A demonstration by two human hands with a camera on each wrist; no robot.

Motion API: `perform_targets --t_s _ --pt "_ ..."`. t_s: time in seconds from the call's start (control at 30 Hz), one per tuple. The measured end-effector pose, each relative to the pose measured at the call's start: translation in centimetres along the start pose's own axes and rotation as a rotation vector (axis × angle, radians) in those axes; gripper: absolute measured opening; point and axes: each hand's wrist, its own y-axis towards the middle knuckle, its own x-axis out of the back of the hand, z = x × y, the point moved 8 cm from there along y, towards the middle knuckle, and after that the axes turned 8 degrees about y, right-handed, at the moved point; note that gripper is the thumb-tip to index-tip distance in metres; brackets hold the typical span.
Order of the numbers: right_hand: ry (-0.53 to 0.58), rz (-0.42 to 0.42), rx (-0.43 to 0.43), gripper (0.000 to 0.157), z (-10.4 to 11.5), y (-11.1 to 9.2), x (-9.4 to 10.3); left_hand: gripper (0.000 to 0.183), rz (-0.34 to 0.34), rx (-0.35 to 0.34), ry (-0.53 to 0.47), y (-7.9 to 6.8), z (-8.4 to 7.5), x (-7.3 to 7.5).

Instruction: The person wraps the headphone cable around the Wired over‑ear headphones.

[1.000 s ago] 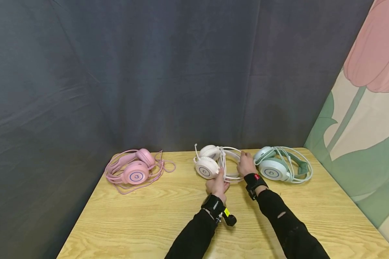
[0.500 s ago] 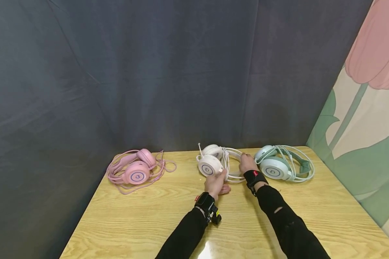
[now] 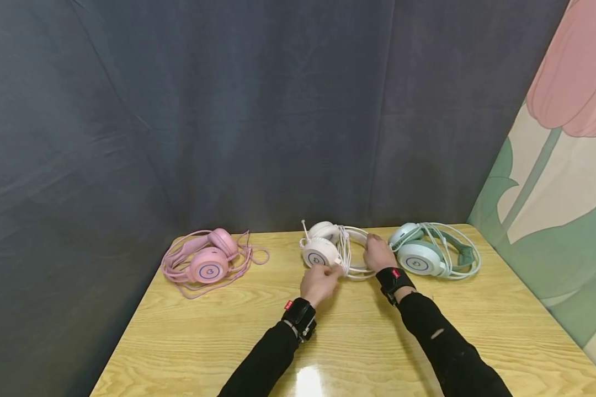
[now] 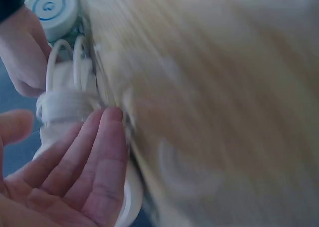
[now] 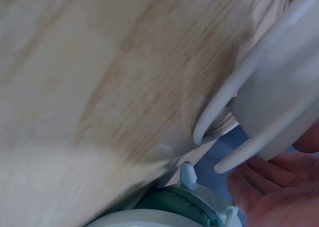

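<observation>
Head view: two hands at the middle headphones, the left grip loose

Behind everything hangs a dark blue-grey fabric curtain (image 3: 258,110), and to the right slants a cream fabric panel printed with a pink tulip and green leaves (image 3: 566,165). Below them spreads a pale yellow wood-grain tabletop (image 3: 203,342). Two black sleeves (image 3: 449,342) reach across it from the near side.

Three pairs of over-ear headphones lie in a row along the back edge: pink headphones with a pink cord (image 3: 209,262) well apart at the left, white headphones with round cups (image 3: 320,245) in the middle, and mint-green headphones with pale cups (image 3: 417,259) near them at the right.

The left hand (image 3: 319,284) is at the near white cup. In the left wrist view its fingers are stretched nearly straight, thumb well apart, so that grip is fairly wide; the fingertips meet the wound cord. The right hand (image 3: 379,253) is at the headband end of the white pair, just beside the mint-green pair. Its fingers lie against the headband, but whether that grip pinches it I cannot tell.

Black wristbands (image 3: 393,281) circle both wrists. A white cord bundle (image 3: 345,251) wraps the white pair beside its cups, and a thin white microphone boom (image 3: 304,227) points up at their left.
</observation>
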Motion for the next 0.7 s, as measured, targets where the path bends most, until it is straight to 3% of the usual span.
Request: perform_targets --t_s 0.17,0.3,0.43,0.7 --pt "0.067 -0.007 0.04 0.025 1.0 -1.3 0.8 0.031 -0.074 -0.101 0.167 -0.2 0.7 2.5" --pt "0.104 0.001 0.062 0.041 1.9 -2.7 1.6 0.026 -0.085 -0.126 0.181 -0.5 2.0 4.1" --pt "0.122 0.008 0.066 0.044 2.1 -4.1 2.2 0.024 -0.104 -0.132 0.181 -0.8 3.4 5.8" --pt "0.17 0.024 0.087 0.05 2.2 -6.5 2.7 0.047 -0.207 -0.175 0.281 -1.9 5.7 9.4"
